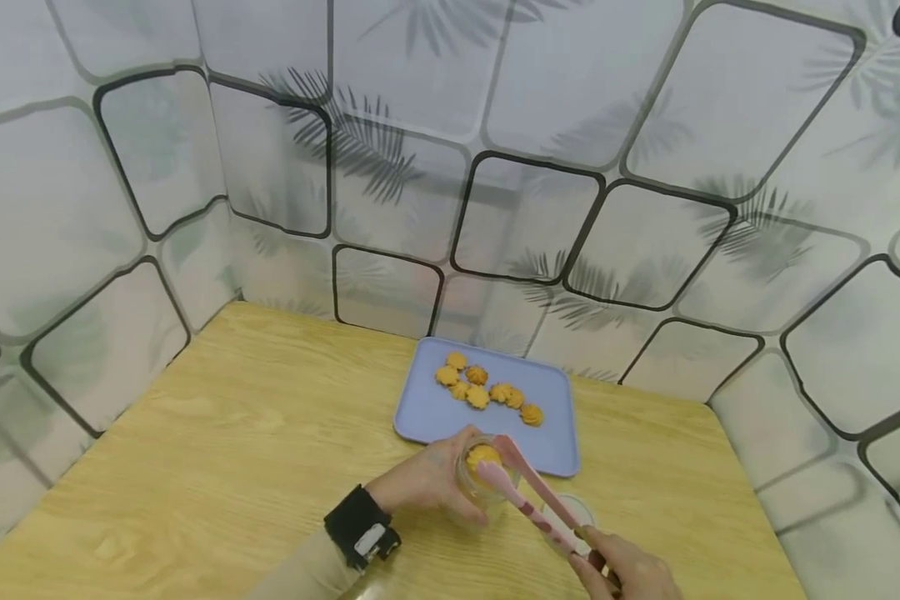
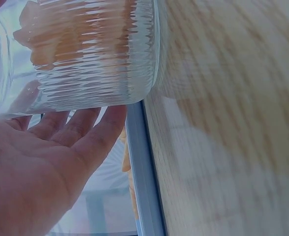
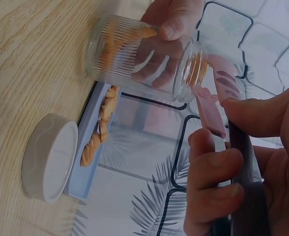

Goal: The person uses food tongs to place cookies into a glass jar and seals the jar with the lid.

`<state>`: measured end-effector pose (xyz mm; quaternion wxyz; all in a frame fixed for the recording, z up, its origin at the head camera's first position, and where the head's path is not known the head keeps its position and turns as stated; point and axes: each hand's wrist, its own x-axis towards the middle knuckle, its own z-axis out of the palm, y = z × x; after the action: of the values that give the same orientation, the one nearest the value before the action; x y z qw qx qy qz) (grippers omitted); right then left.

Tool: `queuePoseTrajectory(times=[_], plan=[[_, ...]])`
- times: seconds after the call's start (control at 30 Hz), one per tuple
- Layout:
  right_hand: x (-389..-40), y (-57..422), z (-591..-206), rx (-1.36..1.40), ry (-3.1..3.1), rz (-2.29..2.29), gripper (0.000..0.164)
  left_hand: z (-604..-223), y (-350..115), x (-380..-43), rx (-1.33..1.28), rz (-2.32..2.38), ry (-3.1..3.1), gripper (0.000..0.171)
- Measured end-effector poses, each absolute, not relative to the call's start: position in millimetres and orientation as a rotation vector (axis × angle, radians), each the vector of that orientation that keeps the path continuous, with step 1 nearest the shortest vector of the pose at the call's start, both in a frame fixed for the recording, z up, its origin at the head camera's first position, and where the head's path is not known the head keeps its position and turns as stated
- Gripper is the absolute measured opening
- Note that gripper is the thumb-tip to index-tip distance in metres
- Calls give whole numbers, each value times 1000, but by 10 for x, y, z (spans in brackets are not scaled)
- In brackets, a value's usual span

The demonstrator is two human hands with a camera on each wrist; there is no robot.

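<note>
My left hand (image 1: 431,475) grips a clear ribbed glass jar (image 3: 124,69), its thumb and fingers around the sides. Through the glass, several golden cookies (image 2: 78,34) show near the bottom. Pink tongs (image 1: 540,483) with dark handles are in my right hand (image 1: 633,571), fingers and thumb wrapped about the grips. A swirled cookie (image 1: 483,456) sits in the mouth of the jar, with the tongs' tips on either side of it. In the right wrist view the tips reach right up to the jar's rim.
Behind the jar lies a blue tray (image 1: 553,442) bearing several more cookies (image 1: 477,397). A round white lid-like piece (image 3: 60,160) rests on the wood-grain table (image 1: 232,450), right of the jar. A patterned curtain (image 1: 390,287) borders the table's back and sides.
</note>
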<state>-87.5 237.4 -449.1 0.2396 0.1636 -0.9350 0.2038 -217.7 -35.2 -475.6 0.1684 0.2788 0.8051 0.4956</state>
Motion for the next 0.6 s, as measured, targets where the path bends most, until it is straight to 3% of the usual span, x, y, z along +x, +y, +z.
queuePoseTrajectory(times=[0.37, 0.6], plan=[[-854, 2340, -4501, 359, -2593, 599, 31, -4764, -377, -2167, 818, 1441, 2237, 83], [-1043, 2493, -4402, 213, -2699, 952, 19, -4768, -368, -2170, 824, 1455, 2244, 86]])
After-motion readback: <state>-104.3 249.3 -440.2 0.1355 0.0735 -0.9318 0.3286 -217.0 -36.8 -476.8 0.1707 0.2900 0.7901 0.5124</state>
